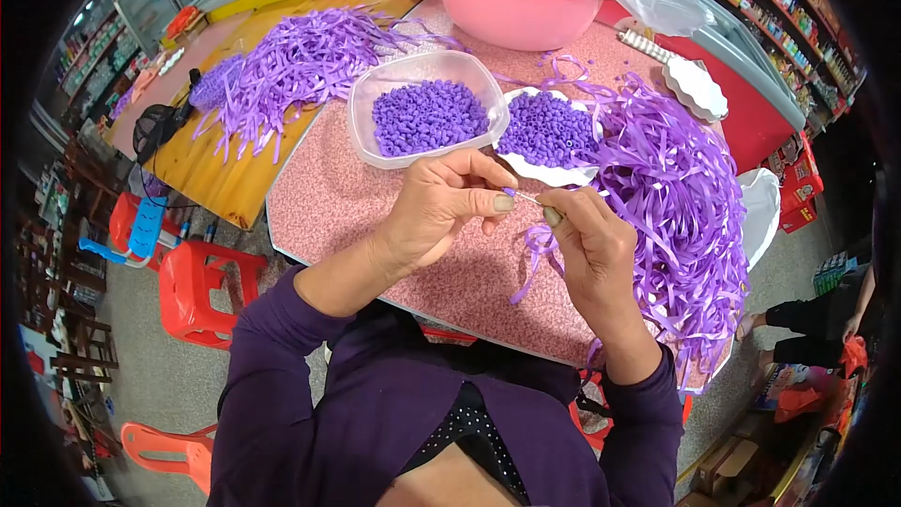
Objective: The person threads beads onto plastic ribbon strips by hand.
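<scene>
A small purple bead (pixel 509 192) is pinched between the thumb and index finger of my left hand (pixel 436 211). My right hand (pixel 596 239) grips a thin, pale needle-like stick (pixel 527 198), its tip at the bead. Whether the tip is inside the bead is too small to tell. A purple ribbon (pixel 537 258) hangs below my right hand. Beyond my hands, a clear plastic box (pixel 359 103) holds purple beads (pixel 430 118). Beside it, more beads (pixel 547 130) lie on a white scalloped plate (pixel 549 175). A large heap of purple ribbons (pixel 676 197) spreads right of my right hand.
A pink basin (pixel 521 14) with an orange-red bag stands at the back of the pink table (pixel 324 188). Another ribbon pile (pixel 296 61) covers part of the wooden table (pixel 230 183). Red stools (pixel 202 291) stand at left. Another person's legs (pixel 798 329) show at right.
</scene>
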Tool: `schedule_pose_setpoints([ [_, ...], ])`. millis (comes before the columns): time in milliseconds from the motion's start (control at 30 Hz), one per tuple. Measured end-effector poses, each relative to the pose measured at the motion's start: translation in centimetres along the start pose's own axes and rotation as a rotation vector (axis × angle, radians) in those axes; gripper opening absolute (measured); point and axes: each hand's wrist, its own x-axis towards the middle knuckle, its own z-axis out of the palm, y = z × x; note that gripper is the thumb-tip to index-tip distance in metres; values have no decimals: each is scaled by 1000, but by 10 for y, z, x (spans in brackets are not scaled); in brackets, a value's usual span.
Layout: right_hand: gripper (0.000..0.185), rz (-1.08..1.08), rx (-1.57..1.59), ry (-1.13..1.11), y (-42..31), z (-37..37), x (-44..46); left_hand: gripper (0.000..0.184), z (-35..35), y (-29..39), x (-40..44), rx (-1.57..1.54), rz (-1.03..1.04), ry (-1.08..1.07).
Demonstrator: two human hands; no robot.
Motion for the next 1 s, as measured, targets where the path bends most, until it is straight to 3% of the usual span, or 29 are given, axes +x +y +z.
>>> schedule_pose_setpoints([
  [333, 13, -102, -149, -32, -1, 2, -2, 16, 6, -4, -3, 145, 40, -30],
  [533, 27, 250, 366, -35, 0, -2, -1, 23, 16, -6, -3, 114, 18, 15],
  [600, 23, 229, 353, -9, 10, -12, 5, 25, 9, -10, -5, 303, -15, 10],
  [667, 20, 372, 488, -8, 21, -25, 7, 21, -8, -10, -7, 725, 36, -146],
  [700, 20, 410, 518, 85, 27, -26, 9, 21, -14, -10, -8, 725, 30, -159],
  [767, 21, 531, 566, 85, 40, -36, 10, 16, -21, -13, -12, 1174, 234, -235],
  [800, 22, 570, 595, 86, 50, -36, 10, 16, -21, -16, -10, 1175, 238, -241],
  [867, 21, 604, 624, 37, 61, -34, 11, 11, -20, -20, -8, 1259, 504, -311],
  [1000, 20, 659, 717, -73, 65, -25, 8, 16, -5, -31, 4, 1340, 601, -402],
])
